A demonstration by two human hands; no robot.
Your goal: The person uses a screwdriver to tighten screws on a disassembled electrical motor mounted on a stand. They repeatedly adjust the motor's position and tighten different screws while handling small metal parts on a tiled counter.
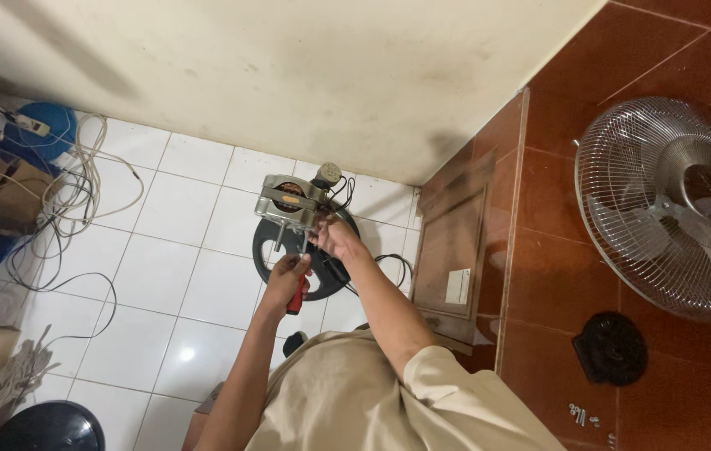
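the left hand (289, 280) grips a red-handled tool (297, 294), its tip hidden, while the right hand (335, 238) pinches the fan motor (290, 203) above a dark base (322, 271), fingers hard to make out.

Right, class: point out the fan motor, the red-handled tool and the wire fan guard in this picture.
fan motor (291, 200), head view, on its metal frame.
red-handled tool (296, 298), head view, on the red handle below the left hand.
wire fan guard (673, 205), head view, on the wire grille, left of its hub.
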